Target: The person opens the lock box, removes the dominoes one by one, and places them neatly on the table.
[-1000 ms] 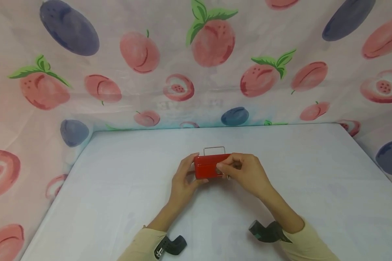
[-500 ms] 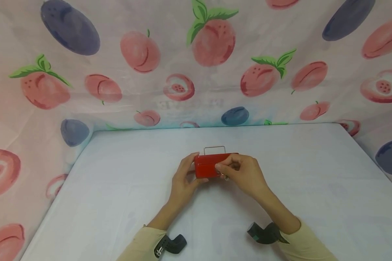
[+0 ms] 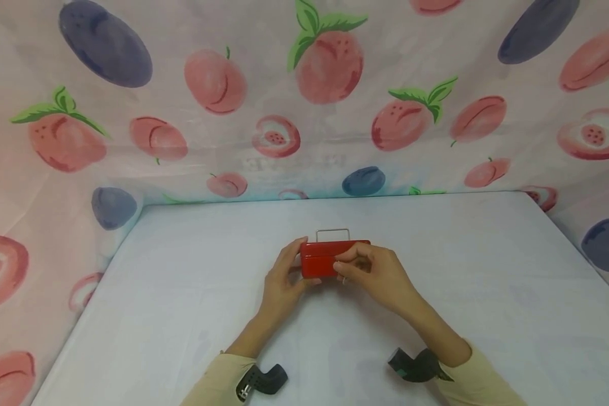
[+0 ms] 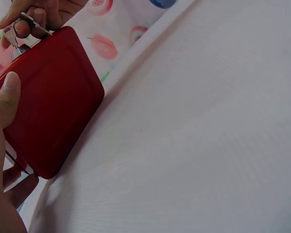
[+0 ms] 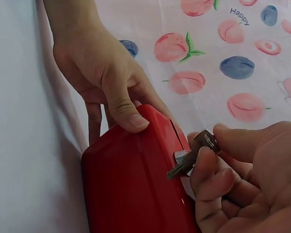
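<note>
A small red metal cash box (image 3: 318, 266) with a wire handle (image 3: 332, 230) on its lid stands at the middle of the table. My left hand (image 3: 282, 280) grips its left end, thumb along one face and fingers round the other side. At the silver lock (image 5: 181, 156) on the front, my right hand (image 3: 378, 272) pinches a key (image 5: 203, 140) between thumb and forefinger. A second key (image 5: 178, 171) hangs from the same ring, its blade in front of the lock. In the left wrist view, the pinched key (image 4: 10, 36) lines up with the lock.
The white-covered table (image 3: 193, 270) runs back to a hanging cloth (image 3: 177, 73) printed with peaches and plums. Black wrist cameras sit on both cuffs, the left camera (image 3: 271, 379) and the right camera (image 3: 411, 365), below the hands.
My right hand has dipped slightly at the lock, its fingers turning, and the key ring hanging under them has shifted left. My left hand and the cash box hold their place.
</note>
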The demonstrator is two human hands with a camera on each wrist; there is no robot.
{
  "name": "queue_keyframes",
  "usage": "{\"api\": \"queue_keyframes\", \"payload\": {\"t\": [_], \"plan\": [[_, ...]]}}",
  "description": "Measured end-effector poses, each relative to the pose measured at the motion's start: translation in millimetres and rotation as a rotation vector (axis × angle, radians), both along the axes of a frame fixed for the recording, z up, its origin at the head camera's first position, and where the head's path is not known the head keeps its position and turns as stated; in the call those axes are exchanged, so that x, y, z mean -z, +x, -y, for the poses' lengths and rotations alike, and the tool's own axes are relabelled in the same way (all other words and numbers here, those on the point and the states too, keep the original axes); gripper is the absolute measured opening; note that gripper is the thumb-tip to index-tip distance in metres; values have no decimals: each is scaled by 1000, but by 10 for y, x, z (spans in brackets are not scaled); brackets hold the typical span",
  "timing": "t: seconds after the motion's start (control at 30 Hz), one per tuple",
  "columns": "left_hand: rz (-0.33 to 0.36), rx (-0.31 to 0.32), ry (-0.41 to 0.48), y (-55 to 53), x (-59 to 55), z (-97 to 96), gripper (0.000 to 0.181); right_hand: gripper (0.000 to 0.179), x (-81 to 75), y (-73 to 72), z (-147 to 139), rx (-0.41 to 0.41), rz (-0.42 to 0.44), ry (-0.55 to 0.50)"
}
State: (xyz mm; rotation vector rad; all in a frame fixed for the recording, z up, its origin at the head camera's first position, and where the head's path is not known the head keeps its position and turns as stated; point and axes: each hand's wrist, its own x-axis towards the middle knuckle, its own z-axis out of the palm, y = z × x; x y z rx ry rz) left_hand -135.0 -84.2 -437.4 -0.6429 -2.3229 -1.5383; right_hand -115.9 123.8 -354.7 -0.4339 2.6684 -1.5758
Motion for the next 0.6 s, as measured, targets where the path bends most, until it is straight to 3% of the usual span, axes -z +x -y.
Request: {"api": "queue_keyframes", "payload": {"t": [0.23, 0.6], "plan": [[-9, -3, -7, -1, 7, 2, 78, 12, 23, 9, -6, -4, -20, -62], [14, 8, 4, -8, 14, 6, 77, 9, 32, 26, 26, 19, -52, -66]]}}
